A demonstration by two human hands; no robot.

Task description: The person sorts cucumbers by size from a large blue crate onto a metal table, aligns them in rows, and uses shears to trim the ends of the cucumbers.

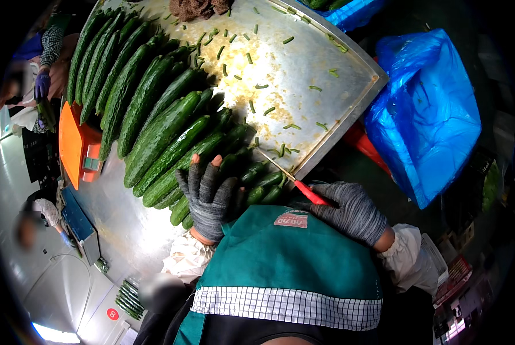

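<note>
Many green cucumbers (pixel 162 138) lie side by side in a long row on a metal table (pixel 343 82). My left hand (pixel 208 198), in a grey knit glove with bare fingertips, rests with its fingers spread on the near cucumbers. In my right hand (pixel 352 211), gloved in the same grey, is a pair of scissors (pixel 311 192) with red handles. The blades point up and left to a cut stem (pixel 256 141) at the cucumber ends; whether they touch it I cannot tell. Short cut stems (pixel 261 86) are scattered over the tabletop.
A blue plastic bag (pixel 438 108) stands open right of the table, beside its raised metal edge. A brown cloth (pixel 192 8) lies at the far end. An orange plastic object (pixel 72 142) stands left of the row. Co-workers (pixel 46 82) are at the left, one in purple gloves.
</note>
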